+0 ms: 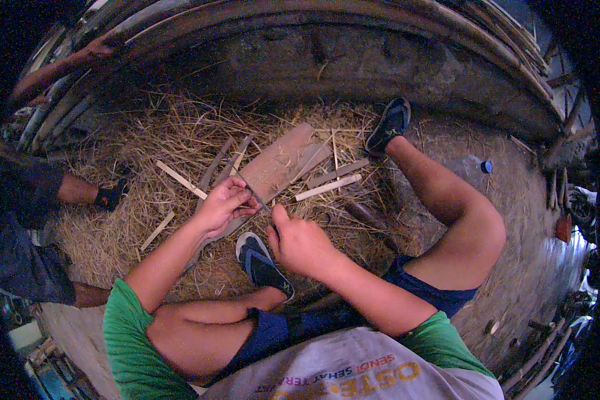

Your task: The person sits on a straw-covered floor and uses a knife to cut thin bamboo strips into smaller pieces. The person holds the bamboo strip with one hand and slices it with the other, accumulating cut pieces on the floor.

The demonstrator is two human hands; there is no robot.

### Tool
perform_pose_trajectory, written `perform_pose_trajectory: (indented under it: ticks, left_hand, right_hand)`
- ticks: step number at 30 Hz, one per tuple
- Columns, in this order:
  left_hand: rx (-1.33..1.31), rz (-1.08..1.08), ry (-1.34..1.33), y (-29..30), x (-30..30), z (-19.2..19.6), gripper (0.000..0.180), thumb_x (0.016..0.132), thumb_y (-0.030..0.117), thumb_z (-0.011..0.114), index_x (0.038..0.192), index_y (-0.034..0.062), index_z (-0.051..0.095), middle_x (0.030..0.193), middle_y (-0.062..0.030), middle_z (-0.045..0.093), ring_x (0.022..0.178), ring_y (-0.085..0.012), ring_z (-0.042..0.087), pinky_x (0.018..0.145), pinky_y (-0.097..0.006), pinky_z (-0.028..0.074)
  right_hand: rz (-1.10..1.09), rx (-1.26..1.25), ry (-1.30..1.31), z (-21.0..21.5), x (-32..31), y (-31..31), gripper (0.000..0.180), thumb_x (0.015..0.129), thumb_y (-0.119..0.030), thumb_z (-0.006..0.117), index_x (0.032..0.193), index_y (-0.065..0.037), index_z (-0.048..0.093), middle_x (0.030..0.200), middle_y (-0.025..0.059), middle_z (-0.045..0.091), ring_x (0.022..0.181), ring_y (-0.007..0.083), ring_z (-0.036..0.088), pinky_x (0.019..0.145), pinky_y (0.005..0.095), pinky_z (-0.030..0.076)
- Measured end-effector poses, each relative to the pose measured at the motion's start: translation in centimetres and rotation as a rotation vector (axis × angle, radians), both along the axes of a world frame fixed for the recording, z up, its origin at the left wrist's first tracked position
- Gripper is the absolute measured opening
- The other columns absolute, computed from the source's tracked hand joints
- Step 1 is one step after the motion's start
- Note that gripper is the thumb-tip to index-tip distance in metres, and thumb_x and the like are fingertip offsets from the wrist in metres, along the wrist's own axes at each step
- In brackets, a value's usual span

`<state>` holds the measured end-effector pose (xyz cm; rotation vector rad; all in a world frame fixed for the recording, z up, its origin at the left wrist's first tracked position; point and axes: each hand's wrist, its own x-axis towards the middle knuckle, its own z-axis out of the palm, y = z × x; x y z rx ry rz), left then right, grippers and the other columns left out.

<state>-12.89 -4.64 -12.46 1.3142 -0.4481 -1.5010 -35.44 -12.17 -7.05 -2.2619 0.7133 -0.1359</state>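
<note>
My left hand [225,208] is closed, its thumb and fingers pinching a thin dark strip [257,196]. The strip slants down toward my right hand [299,241], which is clenched with the thumb on top. Whatever sits inside that fist is mostly hidden; only a narrow dark bit shows by the thumb. Just beyond both hands a broad brown curved board [283,157] lies on the straw. Split sticks lie around it: a pale one [328,187] to the right and another pale one [180,179] beside my left hand.
Loose straw [133,200] covers the ground between my feet in dark shoes [388,127]. A clear bottle with a blue cap [487,167] lies beyond my right knee. Another person's leg [80,190] is at left, and an arm [60,73] rests near poles. A low wall [280,67] runs across the back.
</note>
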Motion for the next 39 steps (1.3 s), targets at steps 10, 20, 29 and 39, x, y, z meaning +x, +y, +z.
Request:
perform_pose_trajectory:
  ticks: [10,20,29,39]
  left_hand:
    - [-0.014,-0.016,-0.034,0.2,-0.1,-0.2,0.020,0.099,0.014,0.061,0.113,0.0111,0.046,0.101,-0.0094,0.065,0.097,-0.0214,0.066,0.084,-0.037,0.057]
    - [0.015,-0.010,-0.016,0.0,-0.2,-0.3,0.022,0.100,0.015,0.060,0.115,0.0107,0.044,0.102,-0.0090,0.065,0.096,-0.0208,0.066,0.083,-0.036,0.057]
    - [-0.005,-0.018,-0.004,0.0,0.1,-0.4,0.021,0.100,0.015,0.060,0.113,0.0111,0.045,0.105,-0.0090,0.064,0.098,-0.0207,0.066,0.085,-0.037,0.058]
    - [-0.005,-0.029,-0.043,0.1,0.2,-0.6,0.022,0.100,0.017,0.061,0.114,0.0104,0.045,0.105,-0.0093,0.065,0.098,-0.0208,0.067,0.083,-0.035,0.057]
  right_hand:
    - [0.021,0.057,0.038,0.2,-0.1,-0.8,0.033,0.094,-0.022,0.057,0.115,0.001,0.045,0.078,0.0296,0.066,0.074,0.0489,0.066,0.069,0.0576,0.054]
    - [0.035,0.079,0.111,1.0,0.3,-0.8,0.035,0.094,-0.022,0.055,0.115,0.004,0.044,0.078,0.0297,0.066,0.074,0.0489,0.066,0.070,0.0585,0.054]
    - [0.047,0.028,0.090,1.1,0.2,-0.8,0.033,0.095,-0.022,0.054,0.115,0.003,0.045,0.077,0.0293,0.066,0.073,0.0483,0.066,0.067,0.0577,0.054]
    - [0.027,-0.002,0.057,0.4,0.0,-0.7,0.031,0.093,-0.023,0.056,0.111,0.001,0.046,0.074,0.0276,0.066,0.071,0.0473,0.067,0.066,0.0571,0.055]
